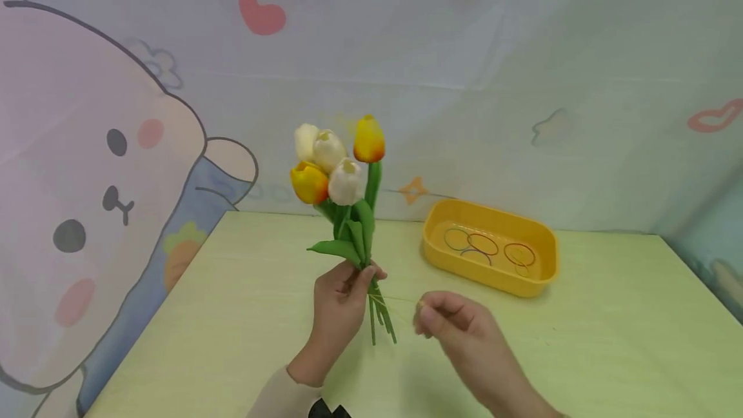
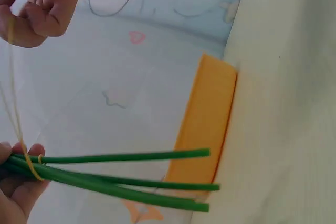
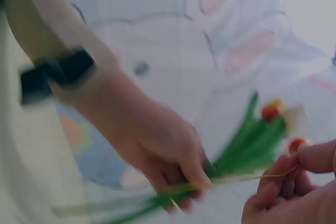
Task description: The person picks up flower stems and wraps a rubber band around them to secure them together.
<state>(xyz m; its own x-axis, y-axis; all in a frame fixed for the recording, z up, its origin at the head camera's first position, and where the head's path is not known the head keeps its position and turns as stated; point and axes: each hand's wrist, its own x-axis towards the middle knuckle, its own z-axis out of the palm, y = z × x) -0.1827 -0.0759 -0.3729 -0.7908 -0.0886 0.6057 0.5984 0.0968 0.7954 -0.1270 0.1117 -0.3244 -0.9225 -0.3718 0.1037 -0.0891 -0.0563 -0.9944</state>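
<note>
Left hand (image 1: 341, 298) grips five tulips (image 1: 355, 228); right hand (image 1: 464, 331) pinches one stretched rubber band (image 2: 31, 166).

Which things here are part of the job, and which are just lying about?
Job:
tulip bunch, held in the left hand
yellow band, around the stems, far end in the right hand

Lying about, as far as I can judge:
yellow tray, untouched
loose bands in it

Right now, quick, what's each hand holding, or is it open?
Left hand: closed, holding the flower stems.
Right hand: closed, pinching a yellow rubber band pulled out from the stems.
</note>
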